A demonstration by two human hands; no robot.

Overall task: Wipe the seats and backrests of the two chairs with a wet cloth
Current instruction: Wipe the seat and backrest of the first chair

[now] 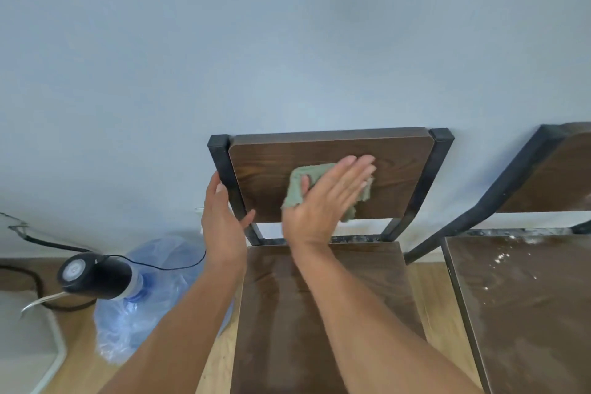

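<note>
Two dark wooden chairs with black metal frames stand against a pale blue wall. On the left chair's backrest (265,166) my right hand (323,201) presses a green cloth (295,192) flat, fingers stretched out over it. My left hand (220,224) grips the black left post of that backrest. The left chair's seat (348,294) below shows damp streaks. The right chair's seat (524,304) carries white dust and specks, and its backrest (563,176) is cut off by the frame's right edge.
A large blue water bottle (150,297) with a black pump top (92,275) and cable lies on the wooden floor left of the chair. A grey-white object (28,336) fills the lower left corner. A narrow strip of floor (428,291) separates the chairs.
</note>
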